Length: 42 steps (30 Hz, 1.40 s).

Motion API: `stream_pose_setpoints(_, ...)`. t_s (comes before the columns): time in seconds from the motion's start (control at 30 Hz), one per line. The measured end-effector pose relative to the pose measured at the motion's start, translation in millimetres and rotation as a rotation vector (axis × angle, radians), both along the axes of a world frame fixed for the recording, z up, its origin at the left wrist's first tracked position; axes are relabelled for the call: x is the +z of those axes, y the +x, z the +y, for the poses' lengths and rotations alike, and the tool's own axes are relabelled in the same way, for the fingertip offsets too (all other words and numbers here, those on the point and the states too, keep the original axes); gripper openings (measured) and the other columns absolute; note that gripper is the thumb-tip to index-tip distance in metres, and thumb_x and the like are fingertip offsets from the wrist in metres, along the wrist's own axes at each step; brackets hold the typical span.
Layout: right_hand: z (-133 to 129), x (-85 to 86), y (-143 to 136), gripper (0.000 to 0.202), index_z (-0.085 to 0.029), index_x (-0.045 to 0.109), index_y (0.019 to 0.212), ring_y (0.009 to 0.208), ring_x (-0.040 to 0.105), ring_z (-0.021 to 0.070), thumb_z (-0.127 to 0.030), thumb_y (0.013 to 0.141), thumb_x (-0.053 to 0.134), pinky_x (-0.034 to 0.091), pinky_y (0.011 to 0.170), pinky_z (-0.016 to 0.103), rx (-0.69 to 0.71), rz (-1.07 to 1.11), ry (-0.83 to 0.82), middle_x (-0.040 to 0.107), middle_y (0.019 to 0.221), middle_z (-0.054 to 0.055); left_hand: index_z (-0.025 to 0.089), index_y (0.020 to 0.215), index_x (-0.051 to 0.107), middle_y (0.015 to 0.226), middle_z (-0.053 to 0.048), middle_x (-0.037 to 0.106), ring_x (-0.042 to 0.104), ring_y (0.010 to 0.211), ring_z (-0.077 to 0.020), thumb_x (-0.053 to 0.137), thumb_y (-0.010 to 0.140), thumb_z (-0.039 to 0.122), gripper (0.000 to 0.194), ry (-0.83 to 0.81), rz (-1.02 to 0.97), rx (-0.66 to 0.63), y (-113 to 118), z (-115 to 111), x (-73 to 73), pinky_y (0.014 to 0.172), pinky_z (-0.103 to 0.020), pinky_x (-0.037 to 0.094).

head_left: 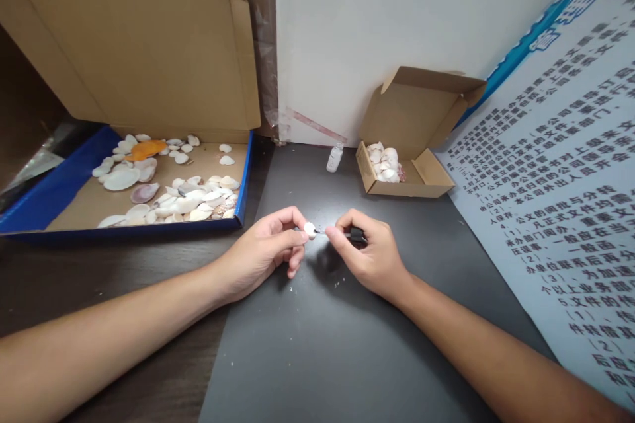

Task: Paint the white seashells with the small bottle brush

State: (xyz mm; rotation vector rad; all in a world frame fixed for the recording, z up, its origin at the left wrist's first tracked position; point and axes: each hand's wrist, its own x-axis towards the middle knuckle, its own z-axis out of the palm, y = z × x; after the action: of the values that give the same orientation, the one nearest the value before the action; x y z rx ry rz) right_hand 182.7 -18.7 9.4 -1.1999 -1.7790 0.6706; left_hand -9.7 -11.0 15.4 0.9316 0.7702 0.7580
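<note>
My left hand (272, 248) pinches a small white seashell (310, 230) between thumb and fingertips, above the dark grey mat. Facing it, my right hand (370, 248) is closed on a thin-shafted tool with a black handle (356, 235). The tool's fine dark tip meets or nearly touches the shell; exact contact cannot be made out. Part of the shaft is hidden by my right thumb and fingers. Beyond both hands stands a small white bottle (335, 157) at the mat's far side.
A large blue-edged cardboard box (241, 178) with many shells lies open at left. At back right, a smaller open cardboard box (411, 188) holds white shells (385, 162). White specks dot the mat (297, 357). A printed poster (560, 211) borders the right side.
</note>
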Motion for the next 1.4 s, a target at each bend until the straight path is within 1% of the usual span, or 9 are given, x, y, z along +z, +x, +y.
stream_pose_setpoints(0.57, 0.5, 0.2, 0.7, 0.026, -0.021, 0.045, 0.066, 0.051, 0.040, 0.0093, -0.029, 0.087, 0.059, 0.034, 0.050, 0.023, 0.010, 0.081, -0.055, 0.044, 0.057, -0.006, 0.019, 0.083, 0.053, 0.056, 0.007, 0.048, 0.044, 0.049, -0.0071, 0.066, 0.081, 0.024, 0.014, 0.038, 0.017, 0.004, 0.1, -1.1, -0.9, 0.046, -0.018, 0.042)
stream_pose_setpoints(0.7, -0.2, 0.0, 1.1, 0.026, -0.021, 0.046, 0.066, 0.053, 0.041, 0.0097, -0.028, 0.086, 0.059, 0.035, 0.052, 0.024, 0.109, 0.122, -0.039, 0.046, 0.059, -0.005, 0.018, 0.084, 0.054, 0.058, 0.007, 0.049, 0.044, 0.049, -0.0066, 0.066, 0.082, 0.023, 0.014, 0.045, 0.011, -0.001, 0.4, -0.8, -1.0, 0.046, -0.018, 0.042)
stream_pose_setpoints(0.83, -0.2, -0.5, 2.3, 0.026, -0.021, 0.045, 0.066, 0.053, 0.040, 0.0096, -0.028, 0.087, 0.059, 0.034, 0.052, 0.024, 0.056, 0.120, -0.064, 0.044, 0.059, -0.006, 0.018, 0.084, 0.054, 0.057, 0.007, 0.048, 0.044, 0.049, -0.0062, 0.067, 0.082, 0.024, 0.014, 0.035, 0.004, -0.008, 0.4, -0.7, -0.8, 0.046, -0.018, 0.042)
stream_pose_setpoints(0.97, -0.3, -0.6, 2.2, 0.025, -0.021, 0.045, 0.067, 0.054, 0.042, 0.0096, -0.028, 0.087, 0.059, 0.035, 0.052, 0.024, 0.099, 0.134, -0.046, 0.045, 0.060, -0.005, 0.018, 0.083, 0.054, 0.055, 0.007, 0.048, 0.044, 0.049, -0.0066, 0.067, 0.082, 0.025, 0.014, 0.030, 0.013, -0.017, -0.4, -0.8, -1.1, 0.046, -0.018, 0.042)
stream_pose_setpoints(1.03, 0.0, -0.6, 1.4, 0.025, -0.021, 0.045, 0.068, 0.052, 0.040, 0.0089, -0.027, 0.088, 0.060, 0.033, 0.050, 0.023, 0.043, 0.105, -0.052, 0.043, 0.059, -0.006, 0.018, 0.083, 0.054, 0.054, 0.007, 0.048, 0.043, 0.049, -0.0066, 0.067, 0.081, 0.025, 0.015, 0.031, 0.024, -0.014, -0.8, -0.6, -1.7, 0.046, -0.018, 0.041)
stream_pose_setpoints(1.1, 0.2, -0.8, 0.6, 0.025, -0.021, 0.044, 0.069, 0.051, 0.039, 0.0087, -0.026, 0.088, 0.058, 0.033, 0.050, 0.023, 0.014, 0.113, -0.021, 0.042, 0.059, -0.006, 0.018, 0.083, 0.054, 0.054, 0.007, 0.047, 0.043, 0.049, -0.0064, 0.067, 0.081, 0.024, 0.015, 0.032, 0.031, -0.012, -1.0, -0.4, -2.4, 0.046, -0.017, 0.040)
stream_pose_setpoints(1.2, -0.2, -1.4, -0.1, 0.024, -0.021, 0.045, 0.068, 0.054, 0.042, 0.0093, -0.023, 0.088, 0.058, 0.035, 0.053, 0.023, 0.077, 0.080, 0.050, 0.045, 0.061, -0.005, 0.018, 0.082, 0.053, 0.055, 0.007, 0.046, 0.041, 0.049, -0.0061, 0.067, 0.080, 0.022, 0.015, 0.030, 0.023, -0.012, -0.6, -0.3, -2.9, 0.047, -0.018, 0.038)
stream_pose_setpoints(1.33, -1.0, -2.2, 0.1, 0.025, -0.020, 0.044, 0.067, 0.053, 0.040, 0.0090, -0.021, 0.088, 0.058, 0.033, 0.052, 0.023, -0.002, 0.015, 0.086, 0.044, 0.060, -0.005, 0.018, 0.079, 0.051, 0.064, 0.007, 0.048, 0.038, 0.049, -0.0039, 0.066, 0.079, 0.018, 0.015, 0.015, -0.001, 0.012, 0.6, -0.9, -1.4, 0.046, -0.018, 0.035)
stream_pose_setpoints(1.4, -1.5, -2.2, 0.2, 0.025, -0.021, 0.043, 0.067, 0.053, 0.040, 0.0089, -0.021, 0.088, 0.057, 0.033, 0.052, 0.023, 0.022, 0.039, 0.117, 0.043, 0.061, -0.005, 0.018, 0.078, 0.050, 0.069, 0.006, 0.050, 0.037, 0.048, -0.0029, 0.065, 0.078, 0.017, 0.015, 0.004, -0.006, 0.016, 0.7, -1.1, -0.8, 0.046, -0.018, 0.033)
